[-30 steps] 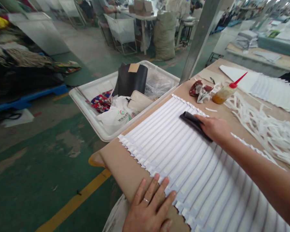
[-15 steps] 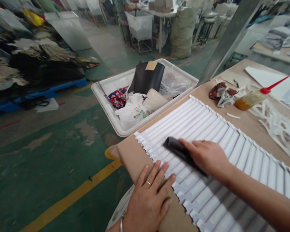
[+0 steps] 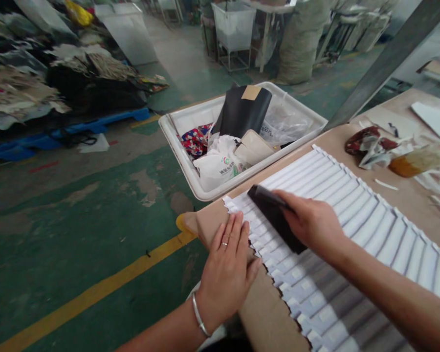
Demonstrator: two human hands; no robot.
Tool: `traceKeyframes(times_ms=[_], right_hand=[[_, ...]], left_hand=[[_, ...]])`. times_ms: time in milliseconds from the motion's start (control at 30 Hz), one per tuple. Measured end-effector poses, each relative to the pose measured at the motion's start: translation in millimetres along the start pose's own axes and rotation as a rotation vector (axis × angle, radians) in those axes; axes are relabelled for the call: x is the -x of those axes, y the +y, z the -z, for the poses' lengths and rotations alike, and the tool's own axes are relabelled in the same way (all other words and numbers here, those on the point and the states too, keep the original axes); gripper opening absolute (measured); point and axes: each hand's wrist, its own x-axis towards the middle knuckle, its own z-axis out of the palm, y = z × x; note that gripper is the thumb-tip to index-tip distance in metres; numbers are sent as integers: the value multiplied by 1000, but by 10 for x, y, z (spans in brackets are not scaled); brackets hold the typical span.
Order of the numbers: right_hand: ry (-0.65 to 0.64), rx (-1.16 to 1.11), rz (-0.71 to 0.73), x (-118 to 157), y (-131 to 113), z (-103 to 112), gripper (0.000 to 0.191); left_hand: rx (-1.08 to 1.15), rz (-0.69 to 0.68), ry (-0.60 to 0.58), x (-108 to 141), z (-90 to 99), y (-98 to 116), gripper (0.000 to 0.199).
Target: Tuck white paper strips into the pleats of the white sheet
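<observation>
White plastic tub (image 3: pixel 179 164) holds black sheet (image 3: pixel 242 112), white carrier bag (image 3: pixel 218 166), clear film (image 3: pixel 286 124). Right hand (image 3: pixel 311 225) grips black pad (image 3: pixel 273 217) on white pleated strips (image 3: pixel 337 234); left hand (image 3: pixel 227 278) lies flat, fingers together, at the strips' edge.

The single view looks out from the person's head, forward and steeply down, with the left hand (image 3: pixel 227 278) and right hand (image 3: pixel 311 230) close at the bottom. The tabletop (image 3: pixel 414 195) runs along the right, the floor (image 3: pixel 77 274) lower left, the bin (image 3: pixel 176 142) mid-frame, and a distant cart (image 3: pixel 232 29) at the top.
</observation>
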Motion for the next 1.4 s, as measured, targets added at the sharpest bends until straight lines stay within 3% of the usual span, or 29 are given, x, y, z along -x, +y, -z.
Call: traceKeyframes(times_ms=[67,100,233,300,367,433,500,600,733,867,933,1033,1067,1133,1200,1267,1400], right_hand=[[-119,46,123,-59,-148,-97,45],[-145,102,100,-116,-129,-120,45],[-73,267,-221,-353,34,-64,39],[-75,204,-125,-379,-52,-30,40],[-142,117,96,-366,-172,-52,43],[-190,123,164,-384,-157,-113,45],[-172,219,24,-470,76,-161,46],[-102,362,-234,-691,692,-159,43],[-69,433,-425,-1025,1432,-95,45],[-65,432,-557,-1210,1724,66,43],[4,420,-597,-1108,1636,187,45],[159,220,-493,-573,1190,289,46],[160,94,-363,-317,996,280,45],[5,-114,-4,193,657,200,43],[-92,-23,203,529,501,81,45],[-105,130,145,570,581,-7,46],[55,239,-261,135,1100,127,35]], left_hand=[[-57,29,-36,-59,-39,-31,66],[-69,29,-54,-70,-53,-38,66],[-93,23,-53,-42,-75,-35,65],[-122,8,-33,-26,-81,-35,67],[-155,-10,1,-24,-93,-43,69],[-177,-28,37,-34,-106,-61,68],[-184,-51,68,-47,-119,-85,67],[-190,-86,106,-56,-142,-120,65],[-208,-120,139,-49,-190,-168,65],[-227,-153,195,-46,-248,-222,64],[-220,-166,224,-47,-270,-239,63],[-191,-169,256,-46,-279,-238,61],[-181,-169,266,-47,-275,-233,60],[-167,-172,280,-52,-264,-222,59],[-167,-179,286,-61,-259,-218,59],[-176,-185,288,-68,-270,-225,60],[-182,-211,320,-75,-358,-282,69]])
